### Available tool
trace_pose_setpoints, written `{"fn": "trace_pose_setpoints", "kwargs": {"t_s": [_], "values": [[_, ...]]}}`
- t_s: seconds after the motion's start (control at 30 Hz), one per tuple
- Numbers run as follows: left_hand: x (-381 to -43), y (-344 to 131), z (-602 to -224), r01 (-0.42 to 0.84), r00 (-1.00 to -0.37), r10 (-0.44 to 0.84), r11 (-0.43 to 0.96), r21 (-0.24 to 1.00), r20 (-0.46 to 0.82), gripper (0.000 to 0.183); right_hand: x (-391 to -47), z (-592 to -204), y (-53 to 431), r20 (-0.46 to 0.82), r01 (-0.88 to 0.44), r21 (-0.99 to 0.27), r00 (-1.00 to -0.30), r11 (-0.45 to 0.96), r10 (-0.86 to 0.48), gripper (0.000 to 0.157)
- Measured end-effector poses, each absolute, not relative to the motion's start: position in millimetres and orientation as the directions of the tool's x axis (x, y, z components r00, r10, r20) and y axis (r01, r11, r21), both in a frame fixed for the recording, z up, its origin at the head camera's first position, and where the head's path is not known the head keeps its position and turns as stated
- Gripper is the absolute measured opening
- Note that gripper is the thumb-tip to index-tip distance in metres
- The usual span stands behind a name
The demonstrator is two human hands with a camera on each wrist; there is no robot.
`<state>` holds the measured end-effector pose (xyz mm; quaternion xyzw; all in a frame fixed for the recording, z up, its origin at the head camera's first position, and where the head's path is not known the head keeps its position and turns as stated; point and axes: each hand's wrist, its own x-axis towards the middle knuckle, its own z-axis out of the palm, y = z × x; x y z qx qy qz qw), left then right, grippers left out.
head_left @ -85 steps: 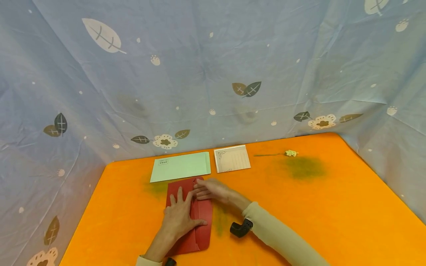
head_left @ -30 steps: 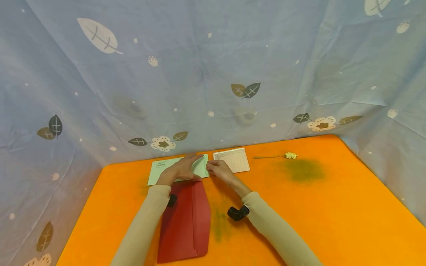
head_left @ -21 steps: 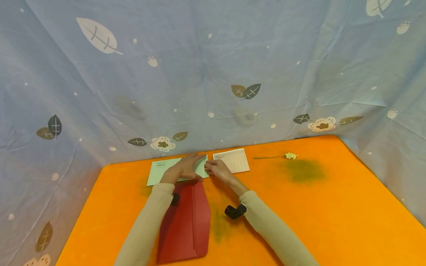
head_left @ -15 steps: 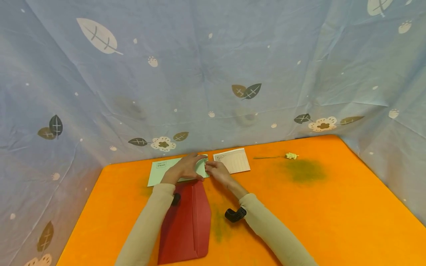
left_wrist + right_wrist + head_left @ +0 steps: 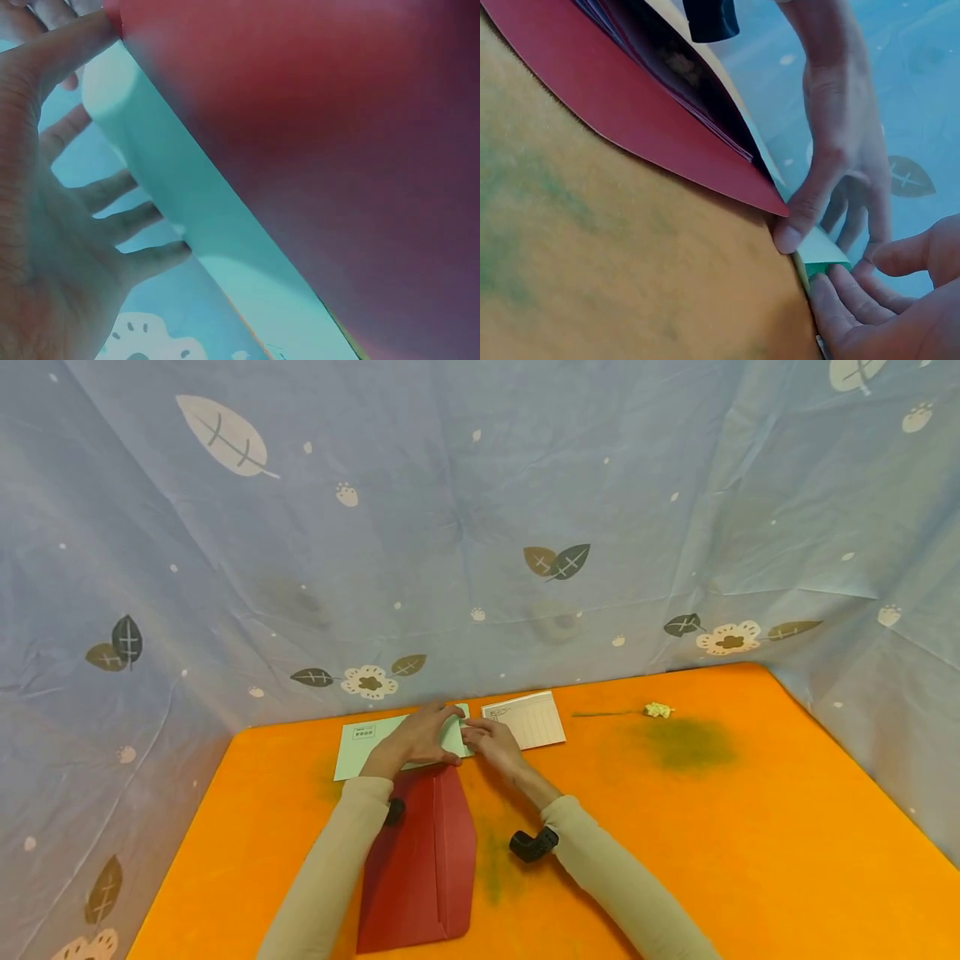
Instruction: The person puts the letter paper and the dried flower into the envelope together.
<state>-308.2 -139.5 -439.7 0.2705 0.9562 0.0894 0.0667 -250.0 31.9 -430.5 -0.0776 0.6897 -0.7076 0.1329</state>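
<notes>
A pale green envelope (image 5: 363, 752) with a printed box lies at the back of the table. My left hand (image 5: 416, 739) spans its right end, fingertips on the far edge and thumb on the near edge, gripping it across its width. In the right wrist view the green envelope (image 5: 821, 247) bulges apart at its mouth. My right hand (image 5: 495, 745) has its fingers extended at that mouth, thumb held apart; the fingertips are partly hidden. A red envelope (image 5: 405, 877) lies nearer, below the left forearm, its flap toward the right and its mouth gaping in the right wrist view.
Lined cream note cards (image 5: 532, 722) lie just right of the green envelope. Further right is a thin-stemmed pale yellow flower (image 5: 658, 711). A patterned blue cloth (image 5: 465, 527) stands behind and beside the orange table (image 5: 712, 843).
Both hands have gone from the red envelope to the green one's right end, uncovering the red one. Over the last second they have barely moved, the right fingers edging slightly left.
</notes>
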Motion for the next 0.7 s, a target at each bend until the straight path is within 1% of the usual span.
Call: {"fn": "trace_pose_setpoints", "kwargs": {"t_s": [0.1, 0.17, 0.3, 0.37, 0.47, 0.6, 0.7], "values": [[-307, -140, -440, 0.508, -0.846, 0.528, 0.839, 0.196, -0.069, 0.076, -257, -438, 36, -0.053, 0.060, -0.998, -0.961, -0.019, -0.271, 0.036], [-307, -140, -439, 0.507, -0.848, 0.526, 0.840, 0.195, -0.060, 0.076, -262, -442, 41, -0.041, 0.056, -0.997, -0.964, -0.049, -0.261, 0.035], [-307, -139, -438, 0.516, -0.846, 0.531, 0.837, 0.183, -0.043, 0.076, -271, -444, 57, 0.000, 0.010, -0.999, -0.980, -0.049, -0.197, 0.030], [-307, -139, -438, 0.520, -0.845, 0.533, 0.836, 0.173, -0.038, 0.075, -274, -443, 69, 0.019, -0.018, -1.000, -0.987, -0.006, -0.158, 0.028], [-307, -139, -438, 0.524, -0.844, 0.535, 0.837, 0.160, -0.033, 0.075, -278, -444, 88, 0.037, -0.048, -0.993, -0.994, 0.106, -0.103, 0.025], [-306, -140, -439, 0.524, -0.845, 0.533, 0.839, 0.148, -0.028, 0.074, -282, -447, 113, 0.036, -0.045, -0.972, -0.999, 0.231, -0.041, 0.024], [-306, -140, -439, 0.524, -0.846, 0.533, 0.838, 0.152, -0.025, 0.073, -284, -448, 127, 0.034, -0.029, -0.959, -0.999, 0.283, 0.015, 0.024]]}}
